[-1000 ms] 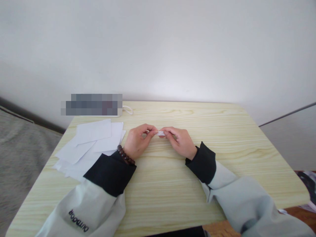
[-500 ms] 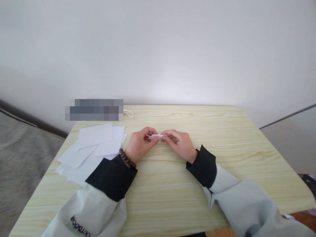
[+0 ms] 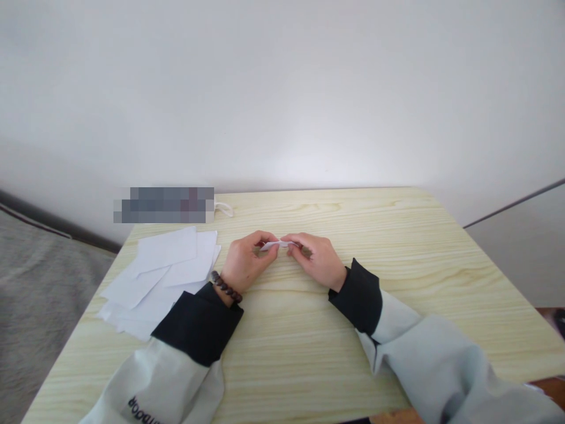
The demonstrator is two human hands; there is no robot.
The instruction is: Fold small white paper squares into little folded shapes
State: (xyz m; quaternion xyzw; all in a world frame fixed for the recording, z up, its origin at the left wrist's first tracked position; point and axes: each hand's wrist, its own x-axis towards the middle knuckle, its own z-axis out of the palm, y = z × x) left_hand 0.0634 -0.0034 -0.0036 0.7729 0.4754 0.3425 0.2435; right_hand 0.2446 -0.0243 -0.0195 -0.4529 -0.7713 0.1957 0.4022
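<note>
A small folded piece of white paper [image 3: 283,244] is pinched between my two hands, above the middle of the table. My left hand [image 3: 248,259], with a dark bead bracelet at the wrist, grips its left end between thumb and fingers. On the other end, the thumb and fingers of my right hand [image 3: 318,257] are closed. The fingertips hide much of the paper, so its full shape cannot be made out. To the left of my left hand lies a loose, overlapping pile of white paper sheets [image 3: 165,253], partly behind my left sleeve.
The pale wood-grain table [image 3: 300,353] meets a white wall [image 3: 282,100] at its back edge. A pixelated object [image 3: 165,206] with a white loop [image 3: 224,208] sits at the back left. Grey carpet [image 3: 39,312] shows beyond the left edge.
The view has shifted slightly. Both hands keep hold of the small paper; the fingertips sit a little farther apart, with more of its middle showing.
</note>
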